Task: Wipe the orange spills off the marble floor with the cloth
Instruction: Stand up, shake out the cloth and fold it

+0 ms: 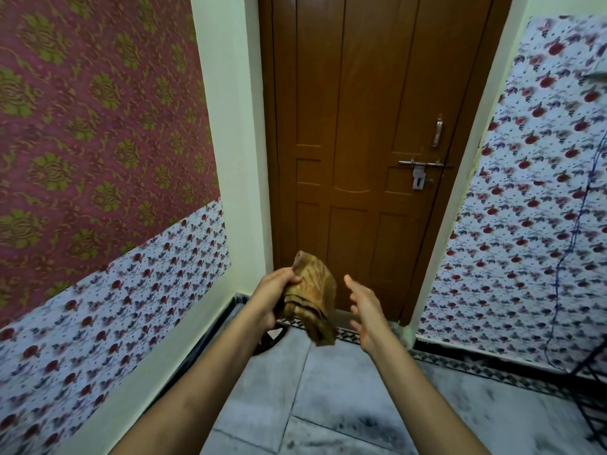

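Observation:
A crumpled brown-orange cloth [312,297] hangs in the air in front of me, gripped by my left hand [274,295] at its left side. My right hand [364,310] is held just to the right of the cloth, fingers spread, a small gap away from it and holding nothing. The grey-white marble floor [328,395] lies below my arms. No orange spill shows on the part of the floor in view.
A shut brown wooden door [361,126] with a metal latch [420,169] stands straight ahead. Patterned walls close in on the left [98,159] and right [542,192]. A dark round object [271,339] lies by the door threshold. A black wire rack [591,389] stands at the right edge.

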